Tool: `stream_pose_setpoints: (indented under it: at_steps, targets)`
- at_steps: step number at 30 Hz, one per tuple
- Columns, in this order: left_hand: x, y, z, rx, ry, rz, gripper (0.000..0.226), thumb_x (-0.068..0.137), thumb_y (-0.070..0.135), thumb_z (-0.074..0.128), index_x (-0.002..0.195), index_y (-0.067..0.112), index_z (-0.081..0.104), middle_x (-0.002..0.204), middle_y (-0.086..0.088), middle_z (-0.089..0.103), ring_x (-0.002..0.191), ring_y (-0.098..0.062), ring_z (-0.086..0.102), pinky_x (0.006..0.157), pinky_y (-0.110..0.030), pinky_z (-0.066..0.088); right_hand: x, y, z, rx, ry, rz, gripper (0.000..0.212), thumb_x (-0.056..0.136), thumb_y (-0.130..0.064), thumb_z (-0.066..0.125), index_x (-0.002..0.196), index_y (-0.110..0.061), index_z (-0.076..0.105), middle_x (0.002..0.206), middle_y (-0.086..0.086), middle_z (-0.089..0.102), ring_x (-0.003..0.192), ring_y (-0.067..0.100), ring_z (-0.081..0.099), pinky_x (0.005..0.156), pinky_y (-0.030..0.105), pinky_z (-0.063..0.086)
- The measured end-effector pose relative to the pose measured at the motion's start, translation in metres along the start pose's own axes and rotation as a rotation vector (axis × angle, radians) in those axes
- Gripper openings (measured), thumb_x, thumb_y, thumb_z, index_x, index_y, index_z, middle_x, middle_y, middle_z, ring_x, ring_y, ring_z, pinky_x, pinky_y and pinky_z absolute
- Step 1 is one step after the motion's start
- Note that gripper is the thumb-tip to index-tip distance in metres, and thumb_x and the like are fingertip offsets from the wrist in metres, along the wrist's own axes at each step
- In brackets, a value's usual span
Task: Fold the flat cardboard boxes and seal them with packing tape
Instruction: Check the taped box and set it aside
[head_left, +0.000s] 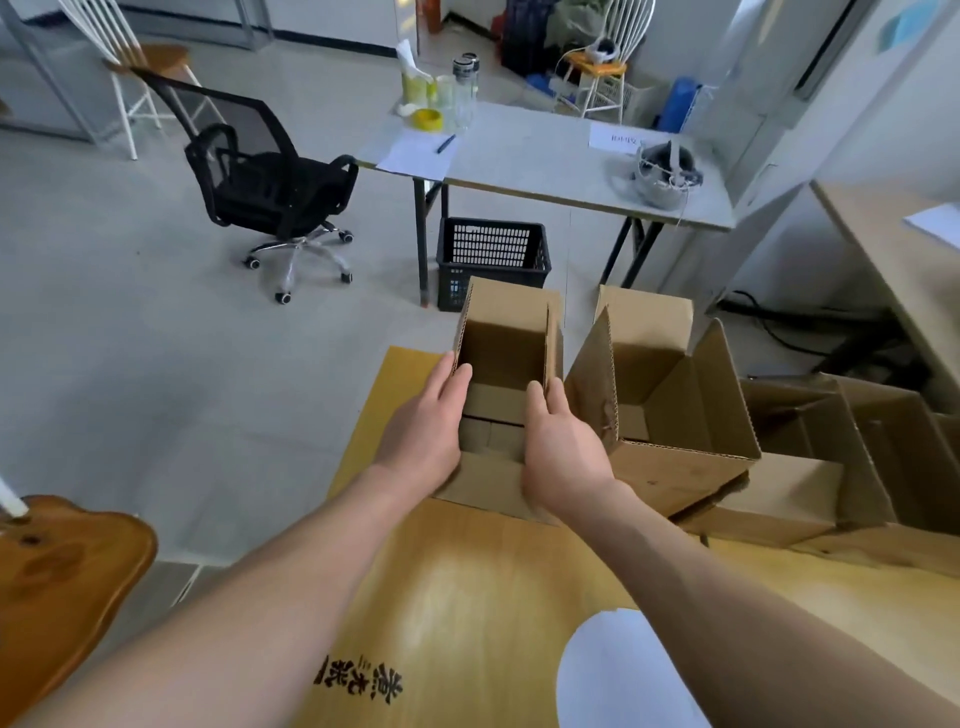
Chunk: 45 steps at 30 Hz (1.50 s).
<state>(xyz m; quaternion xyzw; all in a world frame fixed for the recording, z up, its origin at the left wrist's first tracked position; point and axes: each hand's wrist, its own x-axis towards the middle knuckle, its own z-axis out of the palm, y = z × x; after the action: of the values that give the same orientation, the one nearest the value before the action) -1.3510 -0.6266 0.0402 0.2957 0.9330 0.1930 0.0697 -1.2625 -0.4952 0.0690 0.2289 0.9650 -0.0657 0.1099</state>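
Observation:
A small brown cardboard box (511, 332) stands upright with its top flaps raised, on a large flat cardboard sheet (467, 582) used as a work surface. My left hand (428, 426) presses flat against the box's left wall, thumb over the flap edge. My right hand (561, 447) grips the right wall, thumb inside. A second opened box (670, 415) stands just to the right, touching it. A yellow tape roll (427, 119) lies far off on the grey table.
More opened boxes (841, 447) crowd the right side. A black crate (493, 254) sits under the grey table (545, 161). A black office chair (265, 176) stands at the left, a wooden stool (57, 571) at the near left.

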Motion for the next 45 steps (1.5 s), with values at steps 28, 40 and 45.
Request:
stream_pose_setpoints:
  at_steps: [28,40,45]
  targets:
    - [-0.001,0.029,-0.009,0.270,0.144,0.169,0.064,0.087,0.013,0.057,0.147,0.012,0.038,0.160,-0.006,0.028,0.146,-0.031,0.024,0.112,-0.046,0.034,-0.016,0.027,-0.017,-0.045,0.155,-0.139,0.062,0.097,-0.012,0.051,0.151,0.004,0.025,0.158,0.017,0.022,0.151,0.027,0.017,0.110,0.030,0.040]
    - [-0.057,0.173,-0.002,0.351,0.206,0.388,0.057,0.085,0.018,0.062,0.141,0.013,0.052,0.149,-0.006,0.049,0.142,-0.031,0.037,0.113,-0.051,0.034,-0.123,0.138,-0.042,0.049,0.382,-0.033,0.049,0.094,-0.020,0.059,0.141,-0.012,0.046,0.151,0.010,0.042,0.141,0.025,0.037,0.102,0.038,0.050]
    - [-0.106,0.275,0.028,0.317,0.176,0.545,0.050,0.081,0.032,0.064,0.127,0.013,0.063,0.130,-0.005,0.064,0.126,-0.031,0.054,0.101,-0.049,0.047,-0.208,0.233,-0.040,0.008,0.439,0.112,0.032,0.092,-0.027,0.055,0.123,-0.018,0.056,0.123,0.001,0.060,0.123,0.024,0.051,0.091,0.041,0.051]
